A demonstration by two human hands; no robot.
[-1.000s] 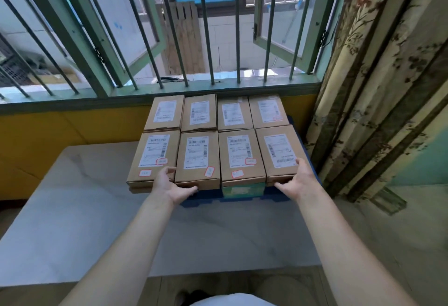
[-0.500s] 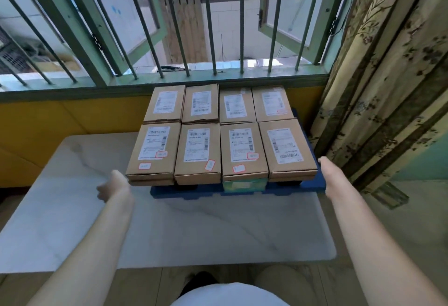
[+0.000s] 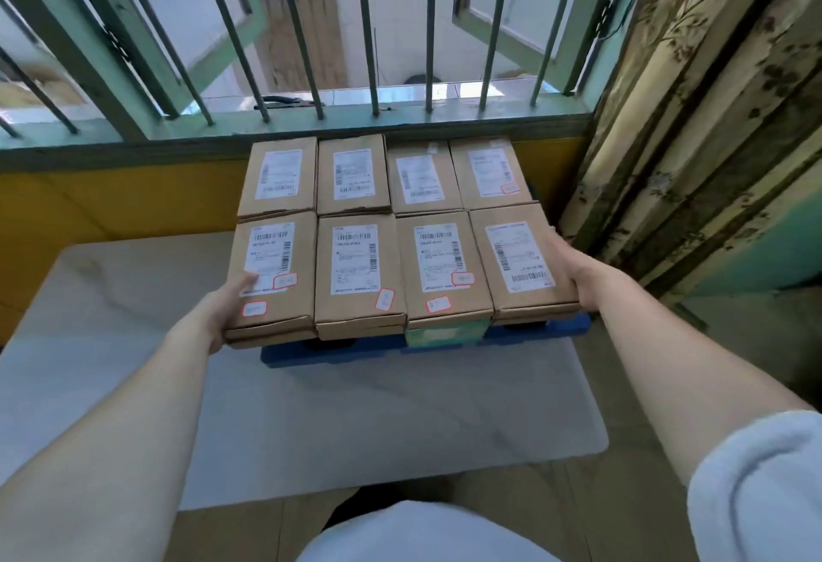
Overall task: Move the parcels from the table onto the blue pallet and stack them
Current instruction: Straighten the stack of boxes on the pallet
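Observation:
Brown cardboard parcels with white labels sit in two rows of several on the blue pallet (image 3: 536, 332), at the far side of the white marble table (image 3: 356, 405). More boxes show beneath the top layer, one of them green (image 3: 445, 334). My left hand (image 3: 220, 310) grips the left edge of the front-left parcel (image 3: 271, 267), thumb on its top. My right hand (image 3: 585, 281) wraps the right side of the front-right parcel (image 3: 520, 263).
A barred window (image 3: 369, 27) with a green sill runs just behind the stack. A yellow wall (image 3: 111, 205) lies below it on the left. A patterned curtain (image 3: 689, 161) hangs close to the pallet's right side. The table's near edge is by my body.
Half a second ago both hands hung apart from the stack, out to its sides. They have closed in and now clasp the front-left and front-right parcels.

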